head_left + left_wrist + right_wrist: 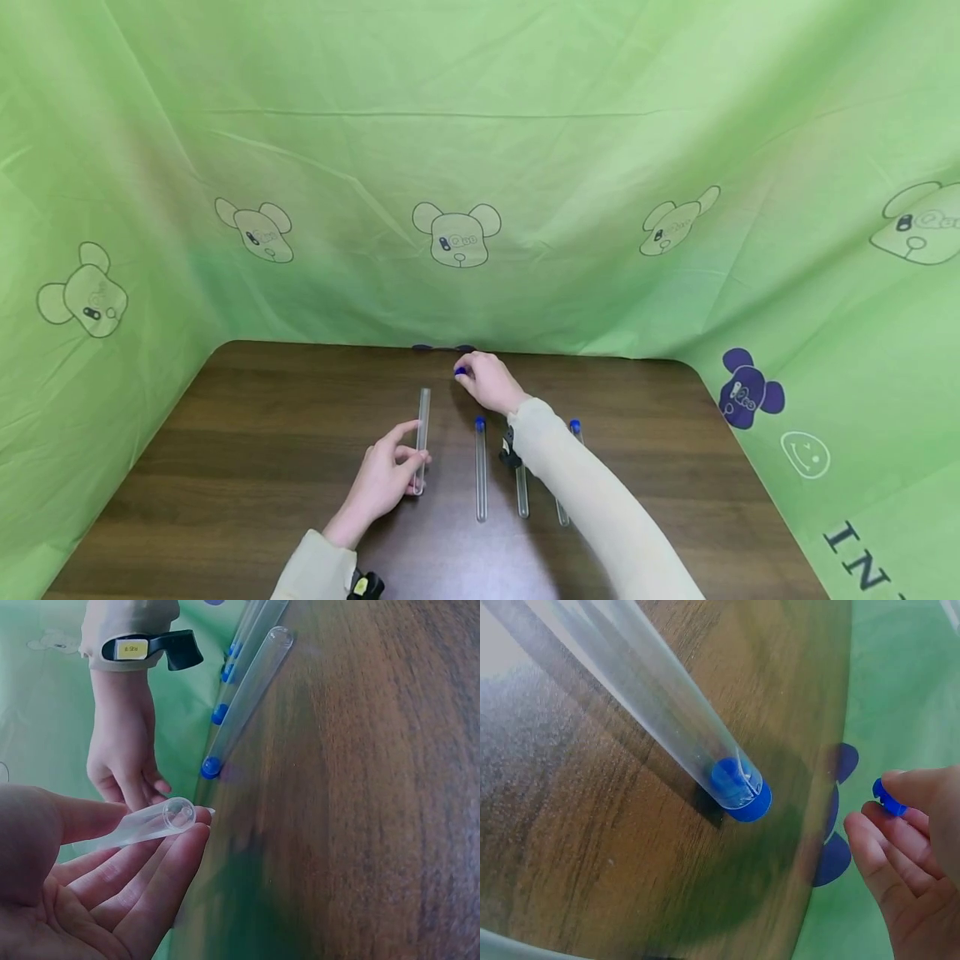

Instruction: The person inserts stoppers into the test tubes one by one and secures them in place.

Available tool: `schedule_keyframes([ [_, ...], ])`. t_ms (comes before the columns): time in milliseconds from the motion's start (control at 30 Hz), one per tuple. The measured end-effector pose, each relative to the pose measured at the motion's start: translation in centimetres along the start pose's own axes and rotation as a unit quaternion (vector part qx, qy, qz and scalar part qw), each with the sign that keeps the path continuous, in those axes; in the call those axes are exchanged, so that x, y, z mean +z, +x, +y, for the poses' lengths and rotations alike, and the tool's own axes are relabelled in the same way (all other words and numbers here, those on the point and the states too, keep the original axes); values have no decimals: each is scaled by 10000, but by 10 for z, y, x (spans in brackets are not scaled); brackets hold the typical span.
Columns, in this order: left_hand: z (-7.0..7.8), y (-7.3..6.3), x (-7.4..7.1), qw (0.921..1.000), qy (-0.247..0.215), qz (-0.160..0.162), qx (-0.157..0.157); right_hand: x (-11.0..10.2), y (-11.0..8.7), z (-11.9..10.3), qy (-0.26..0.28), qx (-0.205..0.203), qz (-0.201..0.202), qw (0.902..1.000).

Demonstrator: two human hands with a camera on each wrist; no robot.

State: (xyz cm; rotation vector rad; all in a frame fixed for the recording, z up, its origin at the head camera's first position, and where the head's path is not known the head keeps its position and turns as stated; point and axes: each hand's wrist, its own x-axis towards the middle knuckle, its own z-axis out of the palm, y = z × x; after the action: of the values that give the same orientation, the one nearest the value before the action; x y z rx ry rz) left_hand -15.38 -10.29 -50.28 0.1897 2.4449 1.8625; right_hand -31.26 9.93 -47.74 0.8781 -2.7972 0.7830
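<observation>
My left hand (pixel 385 475) pinches a clear test tube (pixel 423 425) between thumb and fingers, its uncapped end pointing toward the far side of the table. In the left wrist view the rounded bottom of that test tube (pixel 180 814) faces the camera. My right hand (pixel 489 381) is farther out, near the table's back edge, and pinches a small blue cap (pixel 889 798) between thumb and fingertips. The cap is apart from the tube. Beneath and beside my right forearm lie capped tubes, the nearest one a clear tube with a blue cap (pixel 481 467).
Another tube (pixel 522 492) and a blue-capped tube (pixel 575 427) lie partly hidden under the right sleeve (pixel 600 500). The brown wooden table (pixel 247 433) meets a green printed curtain (pixel 337 283) at the back and sides.
</observation>
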Motion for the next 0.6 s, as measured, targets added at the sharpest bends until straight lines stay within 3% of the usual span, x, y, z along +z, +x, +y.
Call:
schedule_keyframes([
  [367,1,4,3,10000,-75,-14,-4,-7,-7,0,516,94,160,9985],
  [600,3,4,5,10000,-49,-64,32,-9,-10,6,832,358,279,9955],
])
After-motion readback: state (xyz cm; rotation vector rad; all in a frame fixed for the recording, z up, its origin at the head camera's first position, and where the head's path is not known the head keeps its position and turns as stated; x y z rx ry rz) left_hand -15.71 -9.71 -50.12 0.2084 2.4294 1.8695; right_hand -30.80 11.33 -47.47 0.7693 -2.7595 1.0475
